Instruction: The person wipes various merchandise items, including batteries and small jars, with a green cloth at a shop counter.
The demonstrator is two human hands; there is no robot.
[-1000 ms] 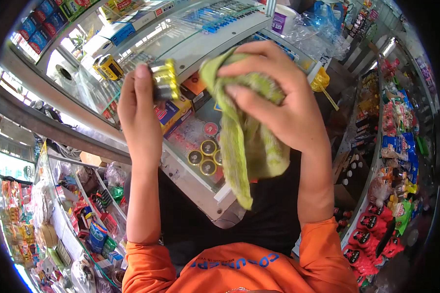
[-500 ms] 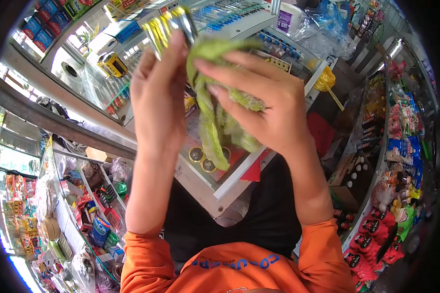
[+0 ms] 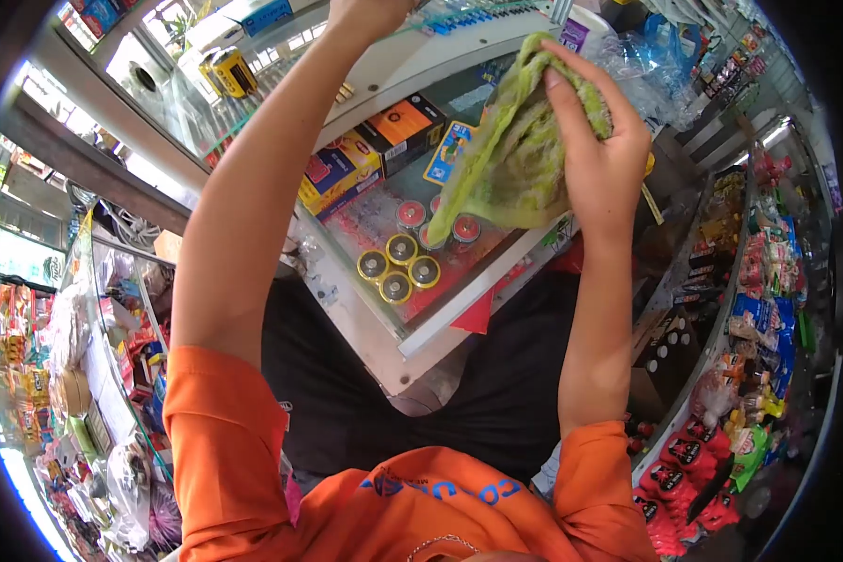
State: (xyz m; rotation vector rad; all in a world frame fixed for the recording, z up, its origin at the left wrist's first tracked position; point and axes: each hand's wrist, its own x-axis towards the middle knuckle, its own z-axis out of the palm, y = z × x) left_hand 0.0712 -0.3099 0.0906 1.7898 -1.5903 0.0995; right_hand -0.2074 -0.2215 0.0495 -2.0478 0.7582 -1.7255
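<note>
My right hand (image 3: 601, 140) is closed on a fuzzy green cloth (image 3: 515, 155), pinched near its top between thumb and fingers. The cloth hangs over the glass display case (image 3: 421, 330), its lower left tip near several batteries. Yellow-rimmed batteries (image 3: 398, 267) stand in a cluster there, with red-topped batteries (image 3: 466, 228) partly behind the cloth. At the top edge, my left hand (image 3: 370, 13) reaches toward the upper glass shelf. Its fingers are cut off by the frame, so what it holds or touches is hidden.
A yellow box (image 3: 339, 171) and a black-and-orange box (image 3: 401, 131) lie on the case beside a blue card (image 3: 450, 153). A yellow-and-black battery pack (image 3: 228, 73) sits on the shelf at left. Packed goods (image 3: 768, 309) line the right side.
My left hand, which held a shiny gold-and-silver battery pack against the cloth, has moved up to the top edge. My right hand has drawn the cloth to the right, uncovering the batteries and boxes.
</note>
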